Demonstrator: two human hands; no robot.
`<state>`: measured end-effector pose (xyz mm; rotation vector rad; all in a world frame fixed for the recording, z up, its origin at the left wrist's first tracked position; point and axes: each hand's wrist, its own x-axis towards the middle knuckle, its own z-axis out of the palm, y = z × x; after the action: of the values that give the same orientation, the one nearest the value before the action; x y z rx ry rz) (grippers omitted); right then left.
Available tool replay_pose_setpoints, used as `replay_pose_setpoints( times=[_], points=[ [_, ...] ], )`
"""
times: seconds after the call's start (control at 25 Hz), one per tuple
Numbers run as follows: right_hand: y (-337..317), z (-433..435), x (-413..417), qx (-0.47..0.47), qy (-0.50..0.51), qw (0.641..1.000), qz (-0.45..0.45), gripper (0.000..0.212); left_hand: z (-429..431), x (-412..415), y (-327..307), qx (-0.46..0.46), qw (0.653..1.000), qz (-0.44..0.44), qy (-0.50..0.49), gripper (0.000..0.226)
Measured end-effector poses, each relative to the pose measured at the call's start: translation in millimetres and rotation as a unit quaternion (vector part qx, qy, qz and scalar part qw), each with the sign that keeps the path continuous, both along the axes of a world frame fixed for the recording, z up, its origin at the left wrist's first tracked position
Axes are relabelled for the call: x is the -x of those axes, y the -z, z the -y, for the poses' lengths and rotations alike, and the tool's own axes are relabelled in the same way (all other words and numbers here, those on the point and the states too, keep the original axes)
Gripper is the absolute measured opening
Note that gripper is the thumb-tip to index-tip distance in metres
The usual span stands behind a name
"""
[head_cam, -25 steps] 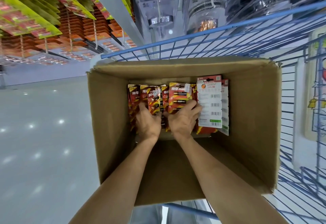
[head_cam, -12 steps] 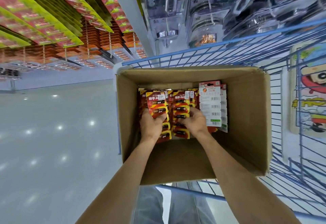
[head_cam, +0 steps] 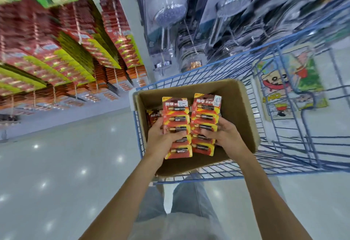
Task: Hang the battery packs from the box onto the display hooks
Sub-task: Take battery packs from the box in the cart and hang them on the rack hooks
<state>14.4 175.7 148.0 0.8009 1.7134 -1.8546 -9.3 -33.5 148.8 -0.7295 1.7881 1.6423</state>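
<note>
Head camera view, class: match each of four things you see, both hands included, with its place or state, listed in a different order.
Things
1. left hand
2. right hand
3. brown cardboard box
4. silver shower head in clear pack

Places or states
A. sits in the blue wire cart
B. grips the right-hand stack of red battery packs
C. hangs beyond the cart
D. grips the left-hand stack of red battery packs

Pairs: 1-D, 2-B, 3-A, 4-C
</note>
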Motion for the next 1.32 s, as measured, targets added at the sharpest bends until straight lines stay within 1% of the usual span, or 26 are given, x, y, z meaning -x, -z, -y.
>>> replay_pose_setpoints(
  times=[0.08,0.16,0.32,0.48,0.72,0.84,1.0,1.12,1.32],
  points=[
    [-27.3,6.0,-10.2,0.026,0.014,0.999,-0.018,0.039,9.9,-0.7,-29.4,-0.015,0.999,-0.025,0.015,0.055],
    [-54.6,13.6,-17.9,0.047,0.031,0.998,-0.039,0.035,21.0,-2.5,-59.6,-0.040,0.998,-0.045,0.015,0.054],
    [-105.9,28.9,-19.8,0.069,0.043,0.992,-0.095,0.034,39.0,-12.5,-107.8,-0.094,0.992,-0.078,0.002,0.052],
    [-149.9,41.0,-12.8,0.069,0.005,0.988,-0.141,0.032,52.2,-29.3,-144.8,-0.119,0.982,-0.144,-0.021,0.047],
    [-191.7,85.5,1.9,0.089,-0.092,0.969,-0.211,0.035,87.6,-55.1,-190.7,-0.117,0.962,-0.220,-0.110,0.049],
    [-211.8,127.3,8.8,0.104,-0.133,0.959,-0.227,0.035,124.8,-65.1,-214.6,-0.095,0.951,-0.244,-0.163,0.052],
    [-232.0,193.9,17.1,0.131,-0.179,0.944,-0.245,0.039,189.2,-72.7,-238.0,-0.073,0.934,-0.275,-0.218,0.054],
    [-239.5,251.7,25.3,0.133,-0.184,0.938,-0.263,0.039,241.6,-74.7,-250.0,-0.061,0.923,-0.286,-0.249,0.056],
    [-253.5,363.8,31.8,0.134,-0.184,0.933,-0.278,0.039,346.9,-75.7,-270.5,-0.057,0.908,-0.313,-0.272,0.049]
  ],
)
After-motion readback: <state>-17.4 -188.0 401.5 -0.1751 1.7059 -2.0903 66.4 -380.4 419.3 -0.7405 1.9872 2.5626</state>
